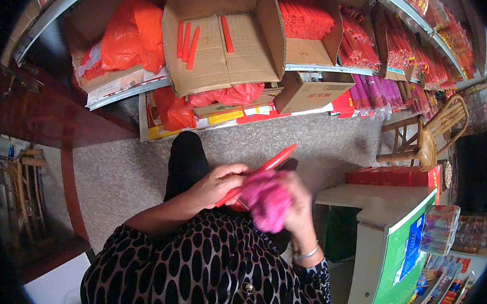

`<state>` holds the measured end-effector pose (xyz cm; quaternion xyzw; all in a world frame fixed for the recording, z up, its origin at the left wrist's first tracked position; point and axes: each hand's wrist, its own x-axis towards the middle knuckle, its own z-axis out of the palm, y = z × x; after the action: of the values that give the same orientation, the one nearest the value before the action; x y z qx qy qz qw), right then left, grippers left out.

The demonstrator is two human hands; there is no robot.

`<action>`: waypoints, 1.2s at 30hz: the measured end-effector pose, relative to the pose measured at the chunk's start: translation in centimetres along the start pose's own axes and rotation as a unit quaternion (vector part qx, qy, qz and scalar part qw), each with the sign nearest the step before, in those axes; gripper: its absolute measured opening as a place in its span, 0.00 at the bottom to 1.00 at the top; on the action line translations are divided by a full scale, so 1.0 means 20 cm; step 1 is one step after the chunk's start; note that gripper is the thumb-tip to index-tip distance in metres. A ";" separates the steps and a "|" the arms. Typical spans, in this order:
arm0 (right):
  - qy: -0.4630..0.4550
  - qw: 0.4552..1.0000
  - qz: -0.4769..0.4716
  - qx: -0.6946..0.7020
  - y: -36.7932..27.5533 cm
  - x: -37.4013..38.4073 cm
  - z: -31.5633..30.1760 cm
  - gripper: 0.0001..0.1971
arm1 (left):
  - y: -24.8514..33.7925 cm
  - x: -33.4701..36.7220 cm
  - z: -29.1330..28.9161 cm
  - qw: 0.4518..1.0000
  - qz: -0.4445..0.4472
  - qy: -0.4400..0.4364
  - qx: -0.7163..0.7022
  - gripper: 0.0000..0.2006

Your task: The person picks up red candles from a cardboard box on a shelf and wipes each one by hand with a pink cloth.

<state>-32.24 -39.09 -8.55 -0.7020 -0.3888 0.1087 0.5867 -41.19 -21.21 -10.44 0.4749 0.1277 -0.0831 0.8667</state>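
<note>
A long red candle (pixel 280 156) lies slantwise in front of my body, its tapered tip pointing up and to the right. Near its lower end, the fingers of my left hand (pixel 218 185) are wrapped round it. My right hand (pixel 299 198) is closed on a bunched pink cloth (pixel 268 202), which presses against the middle of the candle. This hand is slightly blurred, and the cloth covers part of the candle. Ahead of me, several red candles (pixel 193 48) lie apart from each other in an open cardboard box (pixel 209 80).
Beside that box stand a carton of stacked red candles (pixel 303 18) and a box with a red plastic bag (pixel 133 34). A small cardboard carton (pixel 312 93) sits below the shelf. At right are a white counter (pixel 369 245) and a bamboo chair (pixel 425 139).
</note>
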 end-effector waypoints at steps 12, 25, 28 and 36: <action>-0.017 0.999 0.009 0.040 -0.04 -0.03 -0.04 0.12 | -0.01 0.01 -0.06 0.995 -0.014 0.023 -0.100 0.14; 0.243 0.946 0.064 0.205 0.08 0.08 -0.23 0.04 | 0.05 0.01 -0.03 0.993 -0.082 -0.046 -0.075 0.15; 0.101 0.977 0.126 0.138 0.06 -0.05 -0.14 0.08 | 0.02 0.05 -0.05 0.996 -0.049 -0.012 -0.068 0.13; -0.108 0.993 0.026 0.030 -0.07 -0.01 0.08 0.14 | -0.04 0.10 0.01 0.999 -0.003 0.040 0.023 0.10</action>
<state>-33.86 -38.07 -7.83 -0.6781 -0.4284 0.2107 0.5588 -39.45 -21.80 -11.61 0.4970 0.1614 -0.0693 0.8498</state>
